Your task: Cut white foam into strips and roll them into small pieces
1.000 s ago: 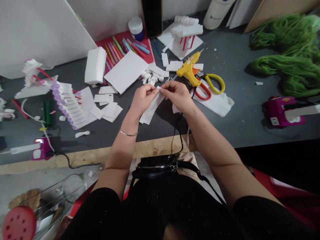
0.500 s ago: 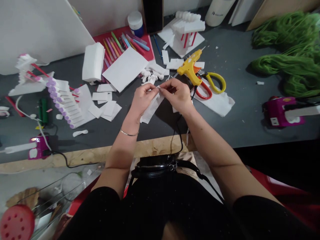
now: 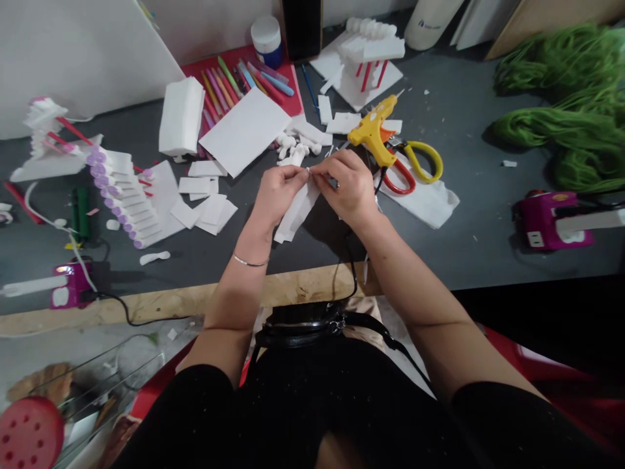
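Both my hands hold a narrow white foam strip (image 3: 296, 212) above the dark grey table (image 3: 454, 221). Its upper end is pinched between the fingertips of my left hand (image 3: 279, 193) and my right hand (image 3: 344, 187), and its lower end hangs free. A small piece at the pinch is partly hidden by my fingers. Just beyond my right hand lie a yellow hot glue gun (image 3: 372, 135) and red-and-yellow-handled scissors (image 3: 409, 168). Cut white foam pieces (image 3: 208, 205) lie to the left of my left hand.
A white foam sheet (image 3: 244, 130) and block (image 3: 180, 117) lie by coloured markers on a red board (image 3: 280, 98). White foam models stand at back and left. Green yarn (image 3: 561, 111) lies right. Magenta power strips (image 3: 551, 221) and black cables sit near the table's wooden front edge.
My right hand has moved slightly left and closed further over the strip's top. The table scene has drifted slightly left in view, and the strip stays held by both hands.
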`<state>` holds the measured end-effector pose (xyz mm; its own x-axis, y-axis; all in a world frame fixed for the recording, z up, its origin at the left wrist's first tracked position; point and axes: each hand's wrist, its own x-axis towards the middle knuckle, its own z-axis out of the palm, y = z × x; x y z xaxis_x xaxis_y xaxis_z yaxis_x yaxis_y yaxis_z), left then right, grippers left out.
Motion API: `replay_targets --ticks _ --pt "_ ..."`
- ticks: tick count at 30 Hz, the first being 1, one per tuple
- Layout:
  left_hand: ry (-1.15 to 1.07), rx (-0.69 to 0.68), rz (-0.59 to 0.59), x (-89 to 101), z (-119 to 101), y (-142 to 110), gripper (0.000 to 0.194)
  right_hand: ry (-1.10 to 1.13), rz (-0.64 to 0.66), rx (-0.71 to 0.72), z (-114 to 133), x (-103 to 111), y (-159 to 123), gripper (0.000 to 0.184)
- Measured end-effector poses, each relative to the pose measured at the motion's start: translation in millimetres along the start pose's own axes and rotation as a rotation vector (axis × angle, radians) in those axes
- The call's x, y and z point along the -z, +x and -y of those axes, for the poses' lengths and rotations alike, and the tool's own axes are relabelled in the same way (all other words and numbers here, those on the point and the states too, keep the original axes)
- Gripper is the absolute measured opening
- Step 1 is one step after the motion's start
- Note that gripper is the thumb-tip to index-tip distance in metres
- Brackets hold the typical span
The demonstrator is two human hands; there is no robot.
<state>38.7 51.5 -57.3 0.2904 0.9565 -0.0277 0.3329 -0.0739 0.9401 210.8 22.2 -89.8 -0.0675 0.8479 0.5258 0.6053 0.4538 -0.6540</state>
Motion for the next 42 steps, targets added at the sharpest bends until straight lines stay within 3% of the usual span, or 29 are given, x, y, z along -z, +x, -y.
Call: replay_targets --ticks 12,17,19,23,26,33,42 --pt "-0.054 -0.013 0.042 5.6 2.8 1.7 0.039 0.015 0.017 0.046 -4.6 0.1 0.4 0.027" --pt "-0.036 -0.026 0.036 9.4 5.1 2.9 0.037 0.042 0.029 0.071 1.2 6.0 0.6 0.025" --pt "0.011 -0.051 0.03 10.6 4.3 2.5 0.033 0.104 0.002 0.013 2.1 7.5 0.8 0.026" --pt "0.144 -0.107 0.027 11.6 -2.1 -0.7 0.026 0.286 -0.071 -0.233 0.6 7.5 2.5 0.029" --pt "0.243 -0.142 0.045 10.9 -8.2 -3.9 0.023 0.382 -0.006 -0.337 0.6 7.2 4.1 0.032" --pt "0.331 -0.154 0.013 7.4 -13.5 -6.8 0.019 0.436 0.06 -0.355 3.8 8.7 6.0 0.023" --pt "0.177 -0.117 0.038 9.9 -7.3 -4.7 0.04 0.36 -0.013 -0.34 4.0 5.2 4.5 0.016"
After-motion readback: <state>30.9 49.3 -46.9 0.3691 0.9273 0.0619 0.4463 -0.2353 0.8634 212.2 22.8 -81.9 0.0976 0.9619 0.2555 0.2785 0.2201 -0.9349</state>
